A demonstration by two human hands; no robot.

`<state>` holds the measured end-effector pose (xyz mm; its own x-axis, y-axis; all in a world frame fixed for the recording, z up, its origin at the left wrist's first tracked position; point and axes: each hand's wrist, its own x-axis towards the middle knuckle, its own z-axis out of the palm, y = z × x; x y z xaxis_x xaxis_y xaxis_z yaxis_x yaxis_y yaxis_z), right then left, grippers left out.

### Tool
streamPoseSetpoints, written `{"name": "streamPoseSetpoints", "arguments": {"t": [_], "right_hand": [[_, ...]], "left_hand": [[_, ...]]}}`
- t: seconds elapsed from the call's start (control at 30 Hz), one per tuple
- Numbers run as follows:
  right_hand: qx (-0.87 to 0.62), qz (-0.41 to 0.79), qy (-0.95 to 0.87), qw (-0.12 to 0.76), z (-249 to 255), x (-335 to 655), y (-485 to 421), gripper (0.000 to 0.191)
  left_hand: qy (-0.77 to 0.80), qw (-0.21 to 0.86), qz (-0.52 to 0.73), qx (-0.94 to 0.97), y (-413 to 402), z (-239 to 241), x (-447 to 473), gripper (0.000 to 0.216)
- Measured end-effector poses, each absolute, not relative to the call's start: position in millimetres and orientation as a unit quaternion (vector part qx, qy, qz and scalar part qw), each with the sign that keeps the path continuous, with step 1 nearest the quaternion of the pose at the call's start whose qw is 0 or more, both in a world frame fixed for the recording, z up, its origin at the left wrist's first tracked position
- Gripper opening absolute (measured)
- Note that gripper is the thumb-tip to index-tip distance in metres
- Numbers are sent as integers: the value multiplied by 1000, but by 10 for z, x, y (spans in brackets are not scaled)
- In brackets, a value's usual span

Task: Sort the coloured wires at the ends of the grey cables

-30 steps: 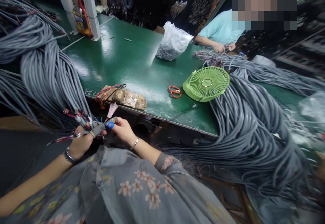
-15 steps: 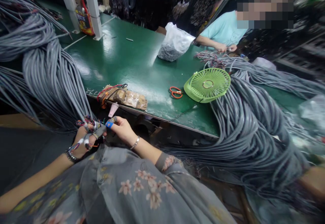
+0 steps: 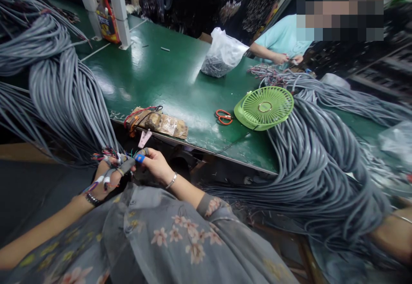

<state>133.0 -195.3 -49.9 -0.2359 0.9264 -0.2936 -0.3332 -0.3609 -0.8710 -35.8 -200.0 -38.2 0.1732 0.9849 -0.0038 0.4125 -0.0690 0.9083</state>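
Note:
My left hand [image 3: 108, 173] is closed around the ends of several grey cables [image 3: 128, 165], whose stripped tips show thin coloured wires [image 3: 107, 152] and white sleeves. Right beside it, my right hand [image 3: 157, 166] is pinched, with blue tape [image 3: 139, 158] on the thumb and a grey wrap on a finger. Its fingertips meet the thin green wires at a cable end; what lies between them is hidden. From the left, a thick bundle of grey cables [image 3: 72, 90] runs down to my left hand. A pink clip [image 3: 144, 138] sits at the table edge just above my hands.
On the green table [image 3: 154, 77] are a taped wooden block [image 3: 169, 126] with red and black leads, orange-handled scissors [image 3: 223, 117], a green fan [image 3: 265, 107] and a bag [image 3: 222, 54]. Another cable bundle [image 3: 309, 146] hangs at right. Across the table, a person [image 3: 280, 39] handles wires.
My left hand has turned slightly, and the coloured wire ends have shifted a little left. My right hand stays nearly in place. The pink clip looks tilted differently.

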Motion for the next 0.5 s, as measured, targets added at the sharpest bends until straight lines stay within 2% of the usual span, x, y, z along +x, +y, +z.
{"name": "streamPoseSetpoints", "arguments": {"t": [0.5], "right_hand": [[-415, 702, -341, 467, -506, 1282, -1955, 47]], "left_hand": [[557, 422, 345, 627, -2012, -439, -410, 30]]}}
